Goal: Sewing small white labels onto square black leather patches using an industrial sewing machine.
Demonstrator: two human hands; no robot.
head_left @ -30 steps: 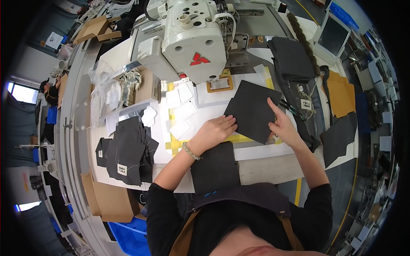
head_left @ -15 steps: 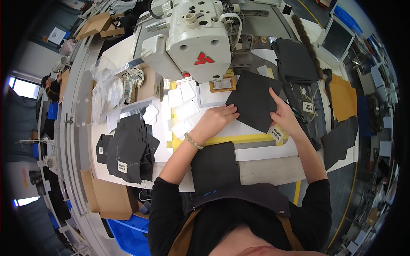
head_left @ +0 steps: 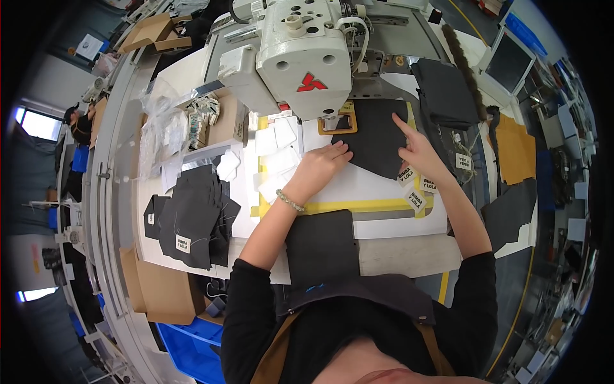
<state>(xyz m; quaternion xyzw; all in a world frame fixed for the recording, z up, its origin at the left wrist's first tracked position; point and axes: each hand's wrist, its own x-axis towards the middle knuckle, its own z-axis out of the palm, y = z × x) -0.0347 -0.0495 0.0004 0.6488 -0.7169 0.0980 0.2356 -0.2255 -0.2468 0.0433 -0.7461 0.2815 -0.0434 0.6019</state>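
Dark cloth panel (head_left: 372,144) lies on the white sheet (head_left: 374,192) edged in yellow tape, just beside the orange-rimmed frame (head_left: 351,126) beneath the sewing machine (head_left: 304,57). Left hand (head_left: 322,167): fingers together, tips at the panel's left edge; thumb hidden, so from here I cannot tell whether it pinches. Right hand (head_left: 419,152): index finger and thumb spread apart over the right edge. White labels (head_left: 416,201) sit near that wrist; white patches (head_left: 276,137) lie left of the panel.
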